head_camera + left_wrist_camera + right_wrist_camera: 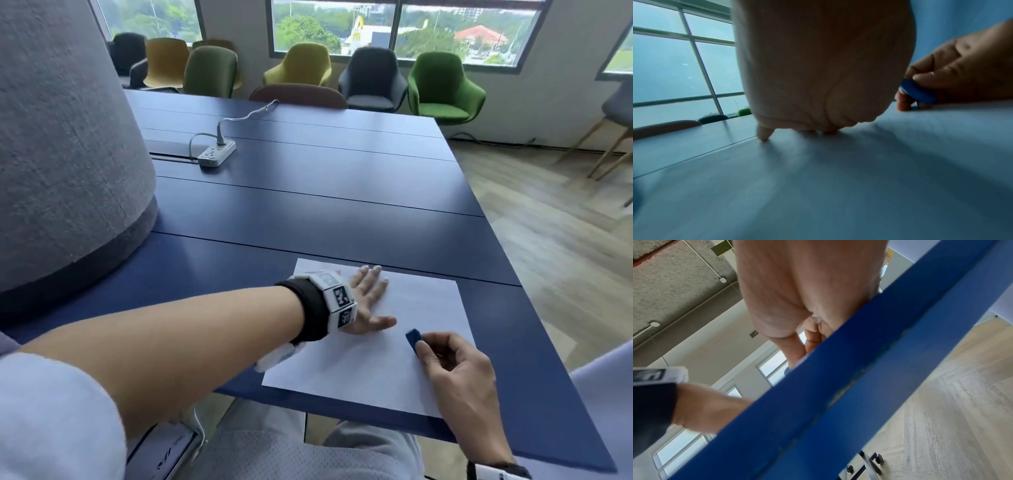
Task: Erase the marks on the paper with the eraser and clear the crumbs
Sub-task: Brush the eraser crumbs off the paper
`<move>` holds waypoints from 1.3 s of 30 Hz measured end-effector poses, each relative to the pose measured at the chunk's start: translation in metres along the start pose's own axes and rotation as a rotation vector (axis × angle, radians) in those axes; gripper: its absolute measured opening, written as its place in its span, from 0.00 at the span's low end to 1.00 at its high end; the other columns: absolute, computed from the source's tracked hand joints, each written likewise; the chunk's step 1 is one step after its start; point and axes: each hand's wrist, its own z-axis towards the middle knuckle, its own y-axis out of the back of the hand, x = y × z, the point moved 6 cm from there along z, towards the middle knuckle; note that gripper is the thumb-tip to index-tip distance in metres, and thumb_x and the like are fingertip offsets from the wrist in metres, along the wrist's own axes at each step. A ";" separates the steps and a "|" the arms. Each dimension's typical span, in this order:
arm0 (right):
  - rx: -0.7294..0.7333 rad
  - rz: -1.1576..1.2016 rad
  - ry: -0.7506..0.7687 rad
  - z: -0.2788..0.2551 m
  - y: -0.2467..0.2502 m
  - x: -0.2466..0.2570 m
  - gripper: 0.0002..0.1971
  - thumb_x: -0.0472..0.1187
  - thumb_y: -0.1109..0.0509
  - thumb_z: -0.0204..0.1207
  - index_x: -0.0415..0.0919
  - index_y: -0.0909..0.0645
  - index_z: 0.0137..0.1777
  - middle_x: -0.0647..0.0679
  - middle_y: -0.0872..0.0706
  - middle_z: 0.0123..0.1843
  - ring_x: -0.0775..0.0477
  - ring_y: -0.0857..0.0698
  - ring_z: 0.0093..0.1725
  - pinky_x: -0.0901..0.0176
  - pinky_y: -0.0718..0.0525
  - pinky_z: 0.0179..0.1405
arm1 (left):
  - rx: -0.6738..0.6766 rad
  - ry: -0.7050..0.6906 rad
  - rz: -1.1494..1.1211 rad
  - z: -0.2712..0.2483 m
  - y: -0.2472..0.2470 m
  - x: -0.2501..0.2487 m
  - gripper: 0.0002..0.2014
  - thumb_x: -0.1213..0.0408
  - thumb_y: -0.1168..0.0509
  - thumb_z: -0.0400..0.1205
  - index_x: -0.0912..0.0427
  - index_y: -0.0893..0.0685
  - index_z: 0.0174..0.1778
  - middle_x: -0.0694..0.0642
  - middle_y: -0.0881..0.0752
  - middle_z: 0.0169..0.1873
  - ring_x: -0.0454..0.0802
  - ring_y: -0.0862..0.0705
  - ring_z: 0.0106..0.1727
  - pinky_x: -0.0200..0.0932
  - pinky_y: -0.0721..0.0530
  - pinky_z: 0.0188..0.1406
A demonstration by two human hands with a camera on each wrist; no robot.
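A white sheet of paper lies on the blue table near its front right corner. My left hand lies flat on the paper's upper left part, fingers straight and spread, pressing it down. My right hand pinches a small blue eraser between thumb and fingers, low over the paper's right half. In the left wrist view the eraser shows at the right, pinched by the right hand. A faint reddish mark peeks out beside my left wrist. No crumbs are discernible.
A white power strip with its cable lies far back on the table. A large grey column rises at the left. Several chairs line the window wall. The table's front edge runs close under my right wrist.
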 end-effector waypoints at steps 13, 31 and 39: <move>-0.029 0.031 -0.025 -0.004 0.002 0.001 0.03 0.39 0.24 0.74 0.48 0.14 0.41 0.54 0.10 0.36 0.63 0.14 0.37 0.69 0.17 0.36 | 0.014 0.045 -0.118 -0.050 -0.015 -0.010 0.44 0.29 0.65 0.82 0.56 0.70 0.84 0.53 0.76 0.81 0.50 0.73 0.83 0.60 0.66 0.82; 0.021 0.020 -0.001 0.002 0.005 0.004 0.00 0.41 0.25 0.75 0.47 0.13 0.44 0.54 0.10 0.39 0.60 0.13 0.40 0.66 0.20 0.40 | -0.002 0.112 -0.200 -0.047 -0.002 0.002 0.39 0.36 0.61 0.86 0.56 0.65 0.86 0.53 0.71 0.84 0.50 0.68 0.85 0.57 0.68 0.82; 0.035 0.046 0.003 0.001 0.002 0.005 0.01 0.39 0.25 0.75 0.45 0.13 0.44 0.53 0.10 0.39 0.61 0.14 0.38 0.77 0.20 0.35 | 0.032 0.350 -0.218 -0.070 -0.021 0.064 0.42 0.37 0.57 0.86 0.64 0.63 0.85 0.57 0.66 0.85 0.52 0.65 0.85 0.49 0.65 0.81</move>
